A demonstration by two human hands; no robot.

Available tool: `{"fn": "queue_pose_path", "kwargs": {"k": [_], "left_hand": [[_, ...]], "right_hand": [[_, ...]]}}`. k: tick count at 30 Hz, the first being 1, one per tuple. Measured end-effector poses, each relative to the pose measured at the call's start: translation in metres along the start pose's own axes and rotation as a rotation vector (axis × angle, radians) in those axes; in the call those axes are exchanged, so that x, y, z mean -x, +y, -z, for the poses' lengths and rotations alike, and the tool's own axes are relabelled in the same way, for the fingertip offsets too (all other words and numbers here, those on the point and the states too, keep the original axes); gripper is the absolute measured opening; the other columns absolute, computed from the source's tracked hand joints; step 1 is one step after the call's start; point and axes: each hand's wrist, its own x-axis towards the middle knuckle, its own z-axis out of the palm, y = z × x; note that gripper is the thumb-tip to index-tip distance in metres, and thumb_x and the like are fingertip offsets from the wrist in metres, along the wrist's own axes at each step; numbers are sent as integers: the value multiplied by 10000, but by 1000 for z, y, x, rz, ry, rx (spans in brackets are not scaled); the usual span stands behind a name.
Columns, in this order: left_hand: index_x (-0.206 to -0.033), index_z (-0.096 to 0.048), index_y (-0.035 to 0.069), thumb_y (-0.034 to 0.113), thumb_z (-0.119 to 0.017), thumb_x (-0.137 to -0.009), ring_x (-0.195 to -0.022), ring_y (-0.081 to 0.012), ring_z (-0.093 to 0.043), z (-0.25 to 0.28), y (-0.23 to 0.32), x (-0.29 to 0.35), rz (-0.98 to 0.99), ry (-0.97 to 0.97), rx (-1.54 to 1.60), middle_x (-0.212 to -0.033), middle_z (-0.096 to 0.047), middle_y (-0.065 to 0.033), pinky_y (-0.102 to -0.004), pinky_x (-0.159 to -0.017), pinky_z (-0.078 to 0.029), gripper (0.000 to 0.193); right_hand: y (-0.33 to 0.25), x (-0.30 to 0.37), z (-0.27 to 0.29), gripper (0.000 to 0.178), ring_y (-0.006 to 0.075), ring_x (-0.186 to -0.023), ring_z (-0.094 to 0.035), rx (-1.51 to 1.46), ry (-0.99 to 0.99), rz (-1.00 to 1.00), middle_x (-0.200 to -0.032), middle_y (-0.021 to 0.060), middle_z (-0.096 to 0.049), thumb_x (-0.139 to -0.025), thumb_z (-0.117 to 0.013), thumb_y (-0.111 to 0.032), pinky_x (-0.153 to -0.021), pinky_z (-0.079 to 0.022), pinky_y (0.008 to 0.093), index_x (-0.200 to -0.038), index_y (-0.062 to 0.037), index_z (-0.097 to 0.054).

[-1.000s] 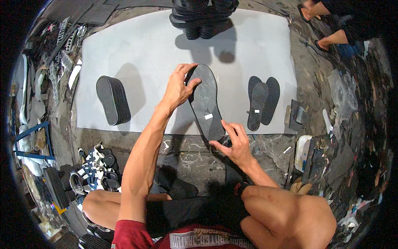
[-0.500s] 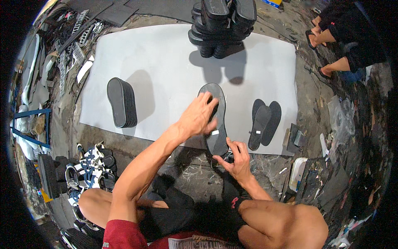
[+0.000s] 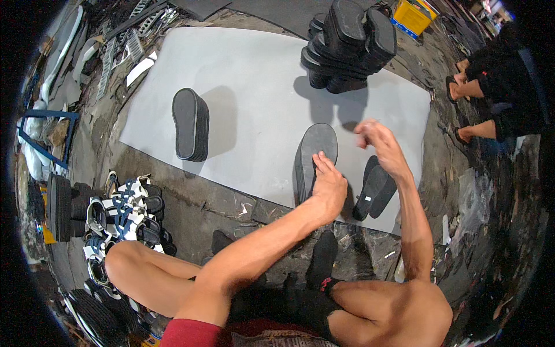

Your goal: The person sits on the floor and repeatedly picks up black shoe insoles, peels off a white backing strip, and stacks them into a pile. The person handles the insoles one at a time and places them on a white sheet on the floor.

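"Head view, item one: what was it?"
"One dark stack of shoe soles point(image 3: 319, 136), which lay right of the middle on the pale grey sheet point(image 3: 260, 75), toward the near edge. Ridged layers showed down its left side."
"And the left hand point(image 3: 330, 188)?"
"Laid over the right part of that stack, fingers straight and close together on the top sole. The grip was flat and loose; the thumb was hidden."
"The right hand point(image 3: 374, 139)?"
"Raised, apart from the stack and to its right, just beyond the dark insoles point(image 3: 381, 186). It was blurred, fingers bent; I could not tell whether its grip was wide, narrow or holding something."
"Other stock?"
"The insoles overlapped at the sheet's right, one with a small white label. A second sole stack point(image 3: 191, 124) stood at the left. A tall black pile of thick soles point(image 3: 350, 46) stood at the far side, a yellow box point(image 3: 413, 17) beyond it to the right. White, blue and black sandals point(image 3: 124, 214) crowded the floor, near left."
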Motion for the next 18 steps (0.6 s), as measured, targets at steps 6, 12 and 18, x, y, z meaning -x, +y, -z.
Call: {"fn": "queue_pose_path", "kwargs": {"k": [6,12,18], "left_hand": [[-1420,-704,-121,233,-689,-993,-1511,-633,-469,5,8,-7,10,-123,87,-1547,-528,-485,-735,-1290,-307,555],[-1298,-803,-35,215,-712,-978,-1365,-529,-638,-7,-4,-2,-29,-79,254,-1386,-704,-340,-685,-1260,-372,415],[-1381,-753,-69,200,-711,-986,-1530,-505,-502,2,-2,6,119,18,150,-1620,-528,-374,-654,-1225,-421,480]], "right_hand": [[-22,-50,-63,413,274,-1024,-714,402,-573,120,-1026,110,-845,-1175,-555,-357,-982,-553,436,-1185,-24,-799],[-27,-57,-90,375,326,-1053,-682,576,-643,188,-933,78,-816,-1165,-561,-351,-1058,-490,509,-1101,-66,-797],[-1,-80,-81,303,293,-1079,-649,801,-434,414,-971,53,-754,-1144,-571,-309,-1000,-471,483,-1093,-117,-799]]}}
